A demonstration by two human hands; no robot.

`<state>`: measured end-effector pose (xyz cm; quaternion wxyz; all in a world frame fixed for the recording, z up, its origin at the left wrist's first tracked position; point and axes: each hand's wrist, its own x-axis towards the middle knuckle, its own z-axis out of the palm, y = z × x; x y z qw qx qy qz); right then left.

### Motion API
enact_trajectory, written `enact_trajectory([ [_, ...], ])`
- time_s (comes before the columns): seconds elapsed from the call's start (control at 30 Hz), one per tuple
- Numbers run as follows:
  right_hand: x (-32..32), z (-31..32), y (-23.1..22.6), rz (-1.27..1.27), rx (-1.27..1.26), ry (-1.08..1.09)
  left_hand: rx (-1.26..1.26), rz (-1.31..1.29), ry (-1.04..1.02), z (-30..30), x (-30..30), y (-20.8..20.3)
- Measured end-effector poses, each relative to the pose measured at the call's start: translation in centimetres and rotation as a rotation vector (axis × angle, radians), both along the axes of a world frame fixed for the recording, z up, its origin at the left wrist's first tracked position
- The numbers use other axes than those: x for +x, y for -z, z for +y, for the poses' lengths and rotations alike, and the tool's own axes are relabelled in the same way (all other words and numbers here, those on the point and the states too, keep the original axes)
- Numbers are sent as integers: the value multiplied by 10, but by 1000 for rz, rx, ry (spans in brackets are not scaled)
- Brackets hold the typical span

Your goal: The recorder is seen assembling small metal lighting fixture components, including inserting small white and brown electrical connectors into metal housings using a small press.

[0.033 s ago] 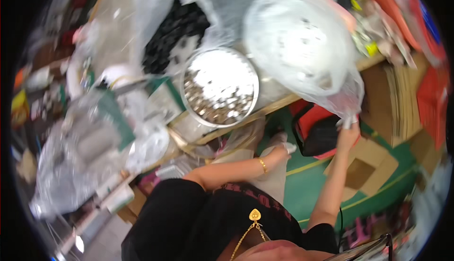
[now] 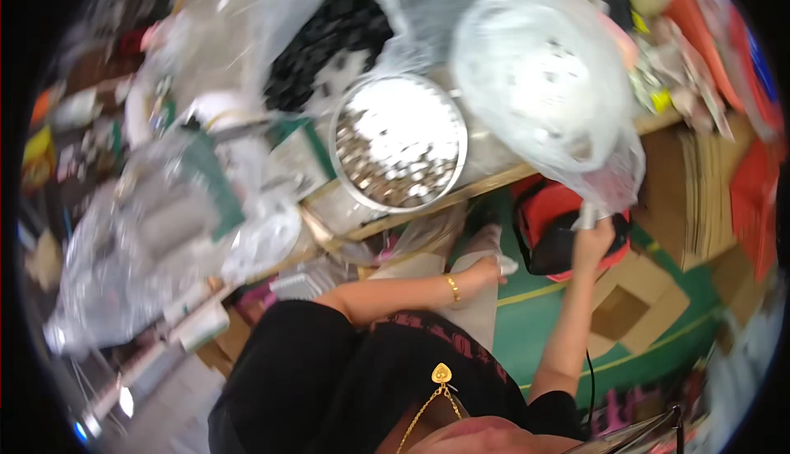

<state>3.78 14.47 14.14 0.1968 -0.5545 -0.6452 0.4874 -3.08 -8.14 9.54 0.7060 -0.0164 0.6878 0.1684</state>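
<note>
My left hand (image 2: 484,272), below a gold bracelet, is held in front of my body, fingers drawn together and whitish material at the tips. My right hand (image 2: 594,242) is near the table's front edge, fingers pressed together, also white at the tips; blur hides what either holds. Just above the right hand hangs the gathered end of a translucent white plastic bag (image 2: 527,51), which bulges on the table. A round metal pan (image 2: 463,137) holds many small shiny pieces. Left of the bag, small black pieces (image 2: 325,38) lie on clear plastic.
A red and black bag (image 2: 543,244) is under the table edge (image 2: 485,184). Flattened cardboard (image 2: 662,289) lies on the green floor. Stacked brown card sheets (image 2: 702,199) stand at right. Clear plastic wrapping (image 2: 107,269) covers the left side.
The view has shifted, so the table's things sit farther right. My right hand has moved slightly left and down from the bag's gathered end. My left hand stays about where it was.
</note>
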Motion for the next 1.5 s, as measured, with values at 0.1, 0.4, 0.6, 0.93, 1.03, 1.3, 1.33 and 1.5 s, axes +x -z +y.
enact_trajectory([
  [0.1, -76, -76, -48, 347, 28, -420, 372, -228, -78, -44, -28, -62],
  [0.4, -22, -169, -13, 45, -158, -1162, 79, 466, 67, -174, -78, -134],
  [0.6, 50, -152, 59, -248, -198, -814, 69, 665, -147, -238, -72, -101],
  [0.93, 105, -248, 173, -603, -433, -641, 117, 728, 227, -273, -162, -155],
  [1.03, 208, -334, 316, -670, -267, -835, 551, 874, 305, -261, -204, -149],
  [1.3, 77, -419, 400, -461, -535, -620, 628, 960, 761, -323, -255, -104],
  [1.33, 79, -419, 409, -445, -574, -624, 719, 989, 730, -337, -255, -82],
  [1.5, 41, -388, 406, -402, -762, -559, 715, 943, 728, -327, -259, -83],
])
